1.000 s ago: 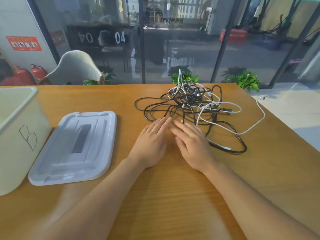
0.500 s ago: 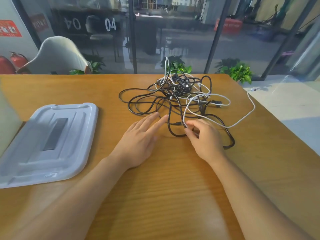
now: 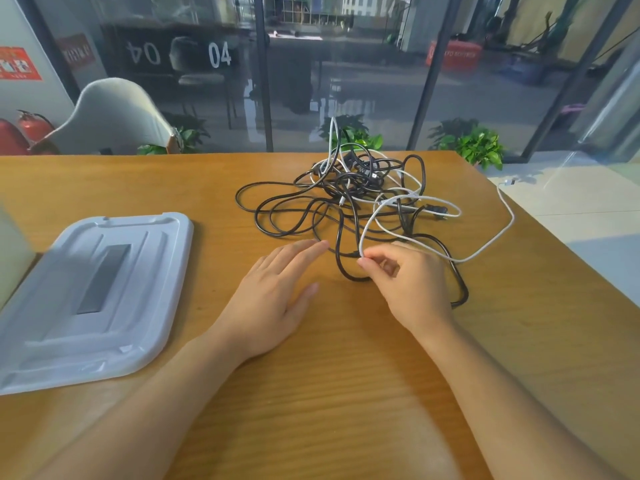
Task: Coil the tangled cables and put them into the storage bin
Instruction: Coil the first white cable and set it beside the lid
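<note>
A tangle of black cables (image 3: 332,202) and white cables lies on the wooden table (image 3: 346,375), past my hands. My right hand (image 3: 408,285) pinches a white cable (image 3: 374,216) between thumb and fingertips at the tangle's near edge. One white cable runs off the table's right edge (image 3: 505,209). My left hand (image 3: 273,299) rests flat on the table with straight fingers, its tips close to a black loop. A sliver of the pale storage bin (image 3: 10,251) shows at the far left edge.
The bin's grey-white lid (image 3: 97,292) lies flat on the table to the left of my left hand. A white chair (image 3: 114,116) stands behind the table's far left side, with potted plants (image 3: 478,147) and a glass wall beyond.
My right hand went from lying flat to pinching the white cable and lifting it slightly. My left hand stayed flat. The view shifted right, so the bin is nearly out of frame.
</note>
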### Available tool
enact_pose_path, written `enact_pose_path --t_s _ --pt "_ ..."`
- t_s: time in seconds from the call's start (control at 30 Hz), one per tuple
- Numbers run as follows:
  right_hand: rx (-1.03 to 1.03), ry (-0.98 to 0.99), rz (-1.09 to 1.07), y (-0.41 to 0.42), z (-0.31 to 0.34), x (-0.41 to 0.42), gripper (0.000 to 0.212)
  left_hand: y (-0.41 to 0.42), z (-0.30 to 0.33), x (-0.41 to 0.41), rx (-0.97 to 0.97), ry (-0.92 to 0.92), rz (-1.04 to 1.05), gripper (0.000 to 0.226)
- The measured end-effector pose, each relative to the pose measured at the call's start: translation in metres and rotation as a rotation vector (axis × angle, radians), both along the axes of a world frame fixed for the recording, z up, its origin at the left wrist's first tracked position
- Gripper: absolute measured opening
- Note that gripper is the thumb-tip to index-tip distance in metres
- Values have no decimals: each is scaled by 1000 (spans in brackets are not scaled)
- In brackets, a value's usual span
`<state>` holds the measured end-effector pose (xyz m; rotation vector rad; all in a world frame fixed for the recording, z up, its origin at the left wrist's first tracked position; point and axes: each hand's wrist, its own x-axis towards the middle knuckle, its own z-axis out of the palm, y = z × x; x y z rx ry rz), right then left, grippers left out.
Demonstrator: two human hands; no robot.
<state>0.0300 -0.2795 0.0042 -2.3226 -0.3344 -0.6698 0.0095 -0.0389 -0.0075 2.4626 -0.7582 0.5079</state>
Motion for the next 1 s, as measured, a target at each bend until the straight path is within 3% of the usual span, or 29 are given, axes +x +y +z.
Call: enact_pose_path --t_s 0.3,0.5,0.6,0.73,0.77,0.9,0.93,1.0 --pt "80 209 350 49 -4 -17 30 18 1 -20 -137 80 25 51" --pt "423 598 603 83 3 -19 45 37 3 -23 -212 105 123 59" --pt "497 663 648 97 4 -17 46 47 3 -23 -279 108 166 58" --pt "390 552 589 106 3 -21 39 46 3 -22 -452 166 158 53" --pt "325 455 549 106 3 -23 36 44 3 -22 -465 169 154 51" --pt "-69 -238 335 91 6 -24 21 48 2 -21 -348 94 185 48" --pt "-127 -327 302 88 8 -22 22 50 2 -22 -302 60 192 45" --pt "-208 -327 262 86 13 -21 27 55 4 -23 -240 -9 205 39"
